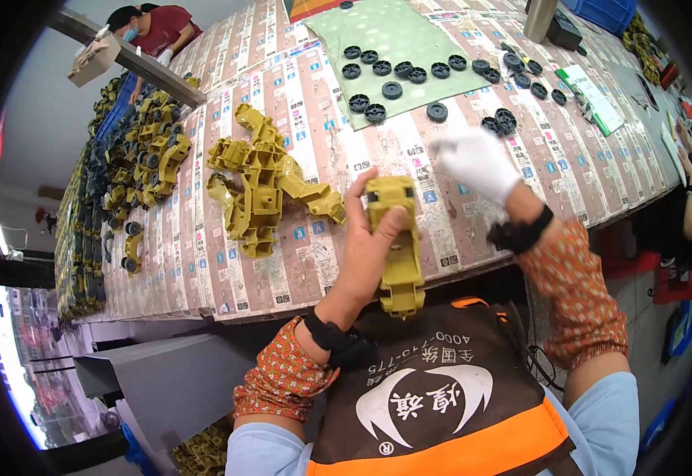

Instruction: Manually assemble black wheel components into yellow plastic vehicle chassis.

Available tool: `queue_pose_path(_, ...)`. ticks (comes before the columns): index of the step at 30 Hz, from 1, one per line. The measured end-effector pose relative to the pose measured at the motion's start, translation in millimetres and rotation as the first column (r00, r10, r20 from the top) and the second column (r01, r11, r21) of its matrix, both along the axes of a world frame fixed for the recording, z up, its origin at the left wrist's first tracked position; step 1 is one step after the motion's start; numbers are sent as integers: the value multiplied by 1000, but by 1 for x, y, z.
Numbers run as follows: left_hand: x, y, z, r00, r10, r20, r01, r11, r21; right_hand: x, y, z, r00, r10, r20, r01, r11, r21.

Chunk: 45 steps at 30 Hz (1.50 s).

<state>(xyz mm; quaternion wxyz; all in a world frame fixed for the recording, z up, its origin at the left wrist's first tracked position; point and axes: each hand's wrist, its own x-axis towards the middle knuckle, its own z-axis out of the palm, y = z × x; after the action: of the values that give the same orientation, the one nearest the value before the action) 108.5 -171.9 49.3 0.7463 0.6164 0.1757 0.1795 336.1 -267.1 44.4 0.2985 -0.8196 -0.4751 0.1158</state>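
Observation:
Bare and closed around a yellow plastic toy truck body, my left hand holds it upright at the table's near edge, thumb across its face. Dark pieces show at the top of the truck body. My right hand, in a white glove, is above the table to the right of the truck body; its fingers are smeared by motion. Black toy wheels lie just beyond that hand, several more of them on a green cloth. Left of my left hand sits a loose heap of yellow truck bodies.
A large pile of yellow and black toy parts covers the table's left side, where a masked person works. A metal post crosses there. A green-and-white clipboard and a blue crate are at right. A grey box stands below left.

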Motion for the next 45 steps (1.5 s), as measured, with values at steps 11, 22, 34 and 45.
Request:
queue_pose_path(11,-4,46,13,940,302,162,-230,906,-355,13,37,1,982,3,-187,17,995,102)
queue_pose_path(22,9,30,22,892,370,260,-284,906,-315,-120,-27,28,421,281,-862,155,914,374)
queue_pose_path(34,2,23,28,779,463,422,-489,871,-53,-168,-32,20,839,208,-503,23,910,415)
queue_pose_path(45,-52,89,73,915,401,43,-336,818,-467,-148,-12,72,646,195,-738,-61,977,205)
